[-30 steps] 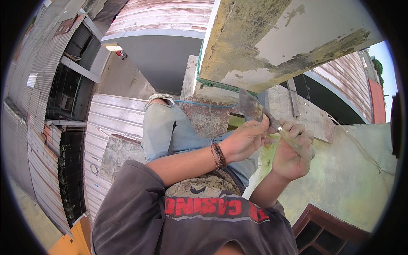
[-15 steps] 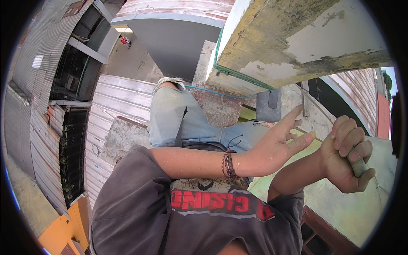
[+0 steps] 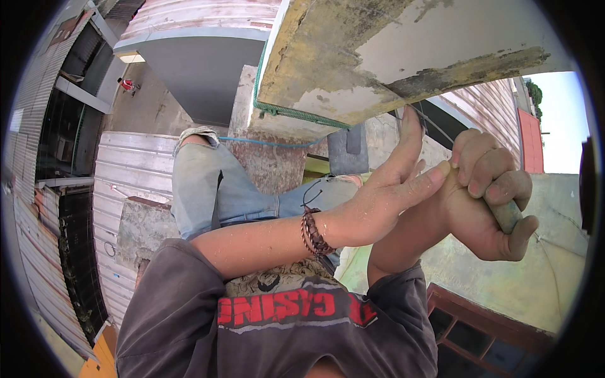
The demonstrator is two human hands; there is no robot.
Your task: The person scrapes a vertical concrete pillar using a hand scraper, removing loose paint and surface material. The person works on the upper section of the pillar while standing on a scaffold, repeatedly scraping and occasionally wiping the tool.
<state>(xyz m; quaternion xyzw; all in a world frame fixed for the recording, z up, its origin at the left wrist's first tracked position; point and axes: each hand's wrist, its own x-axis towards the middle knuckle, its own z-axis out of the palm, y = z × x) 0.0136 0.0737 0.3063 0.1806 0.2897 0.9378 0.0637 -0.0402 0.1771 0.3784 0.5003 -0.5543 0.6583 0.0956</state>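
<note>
My right hand (image 3: 485,195) is closed round a short greyish-green handle (image 3: 506,217), whose rounded end shows below the fingers. The fist hides the rest, so I cannot tell what kind of tool it is. Wearing a braided brown bracelet (image 3: 313,233), my left hand (image 3: 384,195) has its fingers stretched out and holds nothing. Its thumb tip appears to meet the right fist, and its fingertips are close under a concrete beam (image 3: 334,69) with flaking yellowish paint. Pale specks dot the left forearm. A thin grey strip (image 3: 436,126) shows between the hands and the beam.
Green cord (image 3: 302,116) runs along the beam's lower edge. A blue cord (image 3: 271,142) crosses beyond my knees. Near them lies a flat grey board (image 3: 346,150) bearing a darker block. Ribbed metal roofing (image 3: 135,170) spreads left; far below is a person in red (image 3: 128,84).
My view has swung right, so the surroundings sit farther left. My left hand has risen toward the beam and closer to the right fist, which keeps its grip on the handle.
</note>
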